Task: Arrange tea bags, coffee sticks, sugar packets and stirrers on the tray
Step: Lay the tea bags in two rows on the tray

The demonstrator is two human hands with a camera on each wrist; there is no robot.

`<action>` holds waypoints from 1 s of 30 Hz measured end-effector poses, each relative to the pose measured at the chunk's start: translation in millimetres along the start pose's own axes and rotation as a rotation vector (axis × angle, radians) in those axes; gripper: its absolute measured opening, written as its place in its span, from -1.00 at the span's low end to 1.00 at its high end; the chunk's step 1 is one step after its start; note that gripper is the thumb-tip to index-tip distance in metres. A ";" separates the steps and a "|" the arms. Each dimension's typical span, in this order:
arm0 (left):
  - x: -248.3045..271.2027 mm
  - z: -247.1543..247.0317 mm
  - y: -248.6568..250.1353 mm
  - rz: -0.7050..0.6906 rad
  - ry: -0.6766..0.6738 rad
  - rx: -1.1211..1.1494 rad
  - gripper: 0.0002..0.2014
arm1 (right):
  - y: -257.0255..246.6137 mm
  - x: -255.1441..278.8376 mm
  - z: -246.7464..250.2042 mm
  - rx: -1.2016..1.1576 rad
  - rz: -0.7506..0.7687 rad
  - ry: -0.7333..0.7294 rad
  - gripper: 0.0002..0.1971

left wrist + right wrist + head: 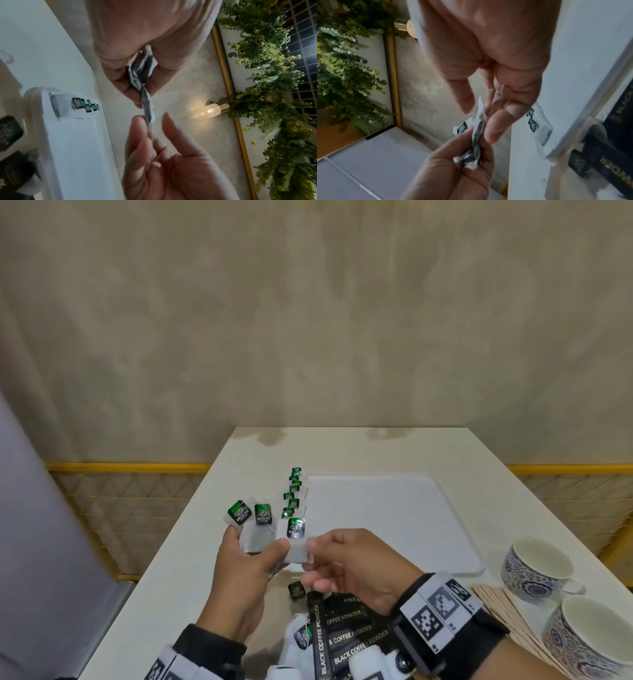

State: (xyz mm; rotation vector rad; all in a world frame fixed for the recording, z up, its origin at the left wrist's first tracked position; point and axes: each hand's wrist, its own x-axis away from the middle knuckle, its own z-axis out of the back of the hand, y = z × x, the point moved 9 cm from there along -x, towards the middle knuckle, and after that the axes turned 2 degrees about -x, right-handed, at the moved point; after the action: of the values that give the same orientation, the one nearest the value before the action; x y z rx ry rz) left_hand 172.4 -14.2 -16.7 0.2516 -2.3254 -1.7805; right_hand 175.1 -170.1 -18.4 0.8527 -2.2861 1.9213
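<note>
Above the table's left side my left hand (260, 546) grips a fan of white tea bags (255, 537) with green tags. My right hand (310, 549) pinches the edge of the rightmost tea bag (297, 554) in that fan. In the right wrist view, the right hand's thumb and fingers (494, 128) close on this bag (479, 109) while the left hand (471, 148) holds the bunch below. The white tray (394, 508) lies beyond, with a row of tea bags (294, 494) along its left edge. Black coffee sticks (346, 635) lie under my right wrist.
Wooden stirrers (493, 607) lie by two patterned cups (534, 570) at the table's right edge. A loose green tea tag (296, 590) lies on the table under my hands. White packets (291, 645) sit near the front edge. A wall rises behind the table.
</note>
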 end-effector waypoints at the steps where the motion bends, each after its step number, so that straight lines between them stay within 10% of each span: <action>1: 0.1 -0.8 -0.6 0.000 -0.002 -0.009 -0.62 | 1.6 -2.8 0.6 0.015 0.013 0.019 -0.86; 10: -6.1 31.7 -16.8 0.150 0.099 0.123 -0.84 | -16.6 -37.6 58.5 0.520 -0.067 0.333 -0.91; 30: -4.2 75.0 -21.2 0.204 0.210 0.120 -0.73 | 22.4 -111.5 13.0 0.829 -0.365 0.228 -0.84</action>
State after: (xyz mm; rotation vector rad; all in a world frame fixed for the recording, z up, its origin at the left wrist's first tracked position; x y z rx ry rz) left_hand 157.1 51.2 -56.4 0.2007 -2.2228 -1.4490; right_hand 264.2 -137.6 -82.5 0.9298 -1.0662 2.5883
